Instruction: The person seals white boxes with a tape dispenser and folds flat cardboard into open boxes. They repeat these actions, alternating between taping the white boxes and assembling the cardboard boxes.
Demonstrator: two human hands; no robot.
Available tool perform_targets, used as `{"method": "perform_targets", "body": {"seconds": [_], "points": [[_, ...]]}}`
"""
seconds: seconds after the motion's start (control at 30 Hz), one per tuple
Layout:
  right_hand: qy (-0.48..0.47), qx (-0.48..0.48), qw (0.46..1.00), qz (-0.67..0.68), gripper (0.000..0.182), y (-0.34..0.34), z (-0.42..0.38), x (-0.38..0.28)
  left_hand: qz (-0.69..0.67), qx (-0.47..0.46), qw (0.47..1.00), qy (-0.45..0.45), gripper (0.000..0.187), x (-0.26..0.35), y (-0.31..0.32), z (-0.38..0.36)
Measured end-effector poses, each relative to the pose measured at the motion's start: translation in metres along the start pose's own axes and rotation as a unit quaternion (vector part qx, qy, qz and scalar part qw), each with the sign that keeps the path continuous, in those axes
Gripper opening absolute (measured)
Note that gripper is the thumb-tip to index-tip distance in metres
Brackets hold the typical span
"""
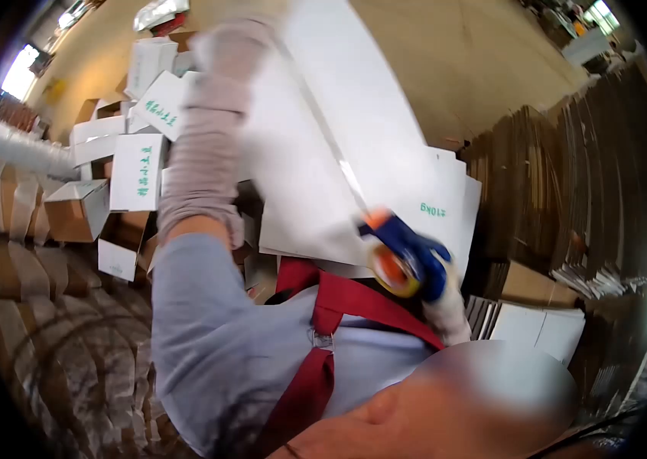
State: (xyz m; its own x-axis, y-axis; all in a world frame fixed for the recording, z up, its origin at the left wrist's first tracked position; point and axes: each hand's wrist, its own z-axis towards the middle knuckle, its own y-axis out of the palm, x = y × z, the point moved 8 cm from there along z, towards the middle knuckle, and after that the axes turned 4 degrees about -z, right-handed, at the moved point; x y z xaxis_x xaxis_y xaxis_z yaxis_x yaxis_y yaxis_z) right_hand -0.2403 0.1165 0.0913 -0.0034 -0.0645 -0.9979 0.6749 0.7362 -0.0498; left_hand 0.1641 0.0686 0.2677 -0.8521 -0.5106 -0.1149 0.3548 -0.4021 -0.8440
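Observation:
A white carton [392, 183] with green "10kg" lettering lies flat in front of my body. My right hand [447, 310], in a pale glove, is closed around a blue tape dispenser [424, 264] with an orange front and a yellow-edged tape roll. From the dispenser's tip a shiny strip of tape [350, 176] runs up along the carton's seam. My left arm, in a greyish-pink oversleeve, stretches over the carton's left side. At the top edge my left hand [255, 11] is smeared by motion, so its fingers cannot be made out.
Several white and brown cartons [138, 172] with green lettering are piled at the left. Tall stacks of flattened brown cardboard [526, 176] stand at the right. Nearer on that side are folded white cartons [538, 329]. Wrapped brown stacks [10, 268] fill the lower left.

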Motion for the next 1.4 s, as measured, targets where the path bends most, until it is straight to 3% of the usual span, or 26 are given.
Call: {"method": "perform_targets", "body": {"seconds": [0.03,0.07,0.1,0.17,0.23,0.27,0.3,0.33,0.37,0.4,0.43,0.5,0.63,0.7,0.77,0.8,0.83,0.87,0.9,0.97,1.03,1.1,1.13,1.2,1.3,1.4], "points": [[-0.008,0.014,0.995,0.102,0.033,0.008,0.017,0.009,-0.097,0.189,0.976,-0.039,0.024,-0.018,-0.061,-0.007],[0.021,0.001,0.99,0.14,0.034,0.021,0.027,0.008,-0.15,0.361,0.92,-0.017,0.03,-0.02,-0.114,-0.026],[0.048,-0.008,0.982,0.182,0.036,0.029,0.033,0.008,-0.19,0.466,0.864,0.005,0.037,-0.013,-0.145,-0.043],[0.036,-0.079,0.993,0.085,0.038,0.025,0.027,0.026,-0.451,0.355,0.818,0.036,0.031,-0.005,-0.086,-0.052],[0.09,-0.045,0.993,-0.069,0.03,0.004,0.005,0.059,-0.604,0.072,0.793,0.034,0.033,0.056,0.02,-0.065],[0.108,-0.018,0.988,-0.108,0.032,-0.008,-0.015,0.08,-0.646,-0.082,0.758,0.012,0.036,0.089,0.109,-0.079],[0.125,0.007,0.981,-0.148,0.034,-0.019,-0.038,0.093,-0.481,0.025,0.866,0.137,0.04,0.122,0.153,-0.095],[0.124,0.014,0.971,-0.202,0.029,-0.021,-0.058,0.089,-0.525,-0.176,0.828,0.085,0.054,0.16,0.22,-0.12],[0.164,0.026,0.958,-0.234,0.027,-0.024,-0.082,0.091,-0.334,-0.272,0.891,0.143,0.072,0.2,0.276,-0.147],[0.205,0.03,0.953,-0.22,0.028,-0.026,-0.11,0.103,-0.273,-0.406,0.861,0.138,0.087,0.224,0.284,-0.162],[0.2,0.049,0.964,-0.169,0.027,-0.024,-0.137,0.108,-0.283,-0.407,0.854,0.157,0.087,0.242,0.29,-0.166],[0.296,0.097,0.949,0.047,0.027,0.0,-0.175,0.097,-0.151,-0.423,0.877,0.17,0.094,0.258,0.315,-0.18],[0.31,0.202,0.926,0.082,0.028,0.01,-0.218,0.095,-0.092,-0.473,0.859,0.171,0.103,0.266,0.336,-0.185],[0.212,0.274,0.938,-0.023,0.031,0.001,-0.243,0.128,-0.106,-0.489,0.848,0.176,0.098,0.262,0.357,-0.194],[0.217,0.313,0.925,0.002,0.034,-0.016,-0.252,0.142,-0.112,-0.502,0.842,0.163,0.093,0.247,0.365,-0.187],[0.233,0.348,0.908,0.023,0.037,-0.028,-0.253,0.145,-0.157,-0.506,0.832,0.163,0.083,0.242,0.36,-0.179],[0.184,0.358,0.915,0.004,0.037,-0.046,-0.252,0.132,-0.2,-0.509,0.821,0.163,0.073,0.236,0.354,-0.17],[0.179,0.413,0.889,0.078,0.033,-0.061,-0.26,0.136,-0.234,-0.48,0.823,0.191,0.059,0.235,0.34,-0.154],[0.139,0.445,0.88,0.085,0.032,-0.082,-0.262,0.124,-0.214,-0.491,0.821,0.199,0.063,0.235,0.293,-0.14],[0.048,0.456,0.887,0.049,0.035,-0.126,-0.255,0.074,-0.227,-0.531,0.762,0.292,0.063,0.24,0.242,-0.141],[-0.052,0.508,0.859,0.033,0.039,-0.166,-0.245,0.012,-0.204,-0.565,0.72,0.348,0.058,0.251,0.115,-0.151],[-0.141,0.452,0.881,-0.019,0.038,-0.209,-0.227,-0.047,-0.178,-0.459,0.745,0.45,0.043,0.262,0.005,-0.157],[-0.118,0.48,0.851,-0.179,0.033,-0.219,-0.222,-0.08,-0.178,-0.461,0.749,0.441,0.043,0.259,-0.031,-0.159],[-0.144,0.434,0.871,-0.181,0.03,-0.237,-0.188,-0.114,-0.137,-0.383,0.75,0.522,0.031,0.258,-0.089,-0.167],[-0.106,0.302,0.937,-0.139,0.028,-0.236,-0.12,-0.118,-0.18,-0.322,0.769,0.522,0.026,0.255,-0.086,-0.189],[-0.049,0.213,0.839,-0.499,0.025,-0.189,-0.058,-0.099,-0.103,-0.297,0.81,0.495,0.033,0.261,-0.04,-0.201]]}}
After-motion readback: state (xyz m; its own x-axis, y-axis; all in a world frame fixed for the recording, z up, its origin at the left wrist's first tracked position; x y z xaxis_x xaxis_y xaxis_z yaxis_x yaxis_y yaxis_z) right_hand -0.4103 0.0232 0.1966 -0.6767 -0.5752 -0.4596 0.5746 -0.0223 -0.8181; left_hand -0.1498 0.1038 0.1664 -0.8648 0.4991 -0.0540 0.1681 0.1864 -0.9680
